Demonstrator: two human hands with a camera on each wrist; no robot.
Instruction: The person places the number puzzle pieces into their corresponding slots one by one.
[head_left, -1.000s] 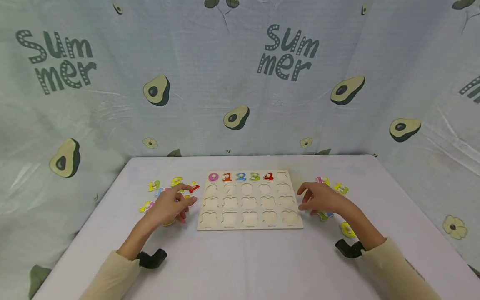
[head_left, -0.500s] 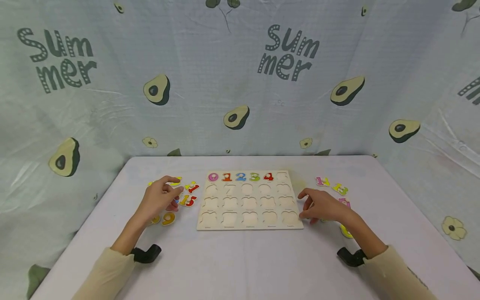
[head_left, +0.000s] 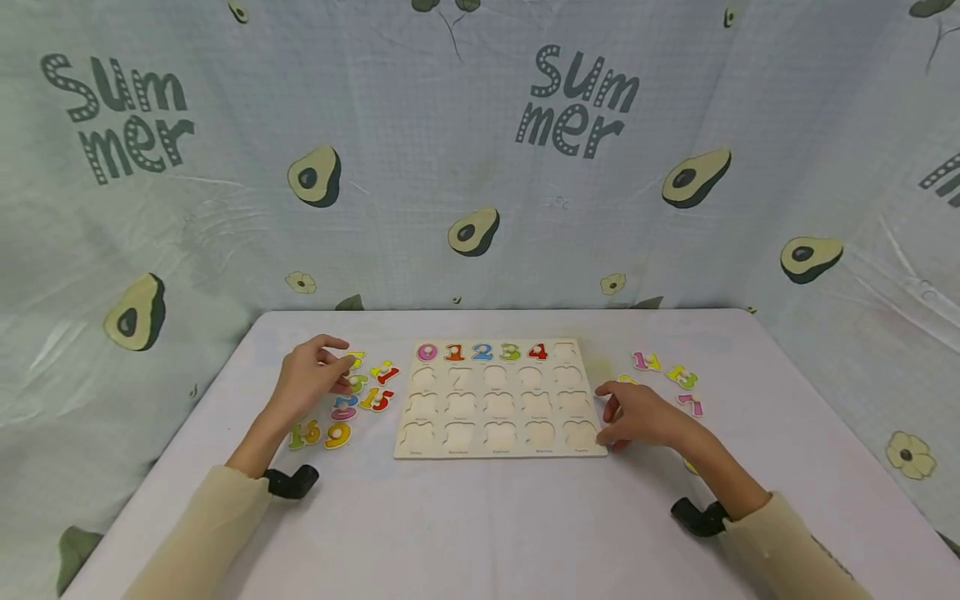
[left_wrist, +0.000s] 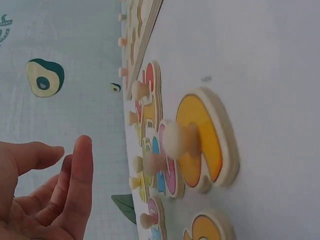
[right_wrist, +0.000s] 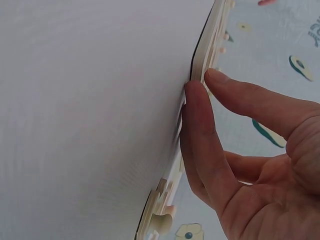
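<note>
A wooden number puzzle board (head_left: 450, 456) lies mid-table, its top row holding the pieces 0 to 4 and its other recesses bare. My right hand (head_left: 637, 414) is at the board's right edge; in the right wrist view, thumb and a fingertip pinch that edge. My left hand (head_left: 306, 379) hovers over the loose number pieces on the left, thumb and fingertips near each other with nothing between them. Beneath it lie an orange 9 (head_left: 338, 435), a 16 (head_left: 304, 434) and a 15 (head_left: 377, 400). Each piece has a knob, as the left wrist view shows.
On the right lie more loose pieces, including a 13 (head_left: 682, 377) and a pink 7 (head_left: 690, 405); my right hand and forearm partly hide others. A patterned cloth (head_left: 397, 167) hangs behind the white table (head_left: 480, 533).
My left hand has drawn back to the left and lifted off the pieces, uncovering the 15, 9 and 16. The right hand has slid slightly nearer along the board's edge.
</note>
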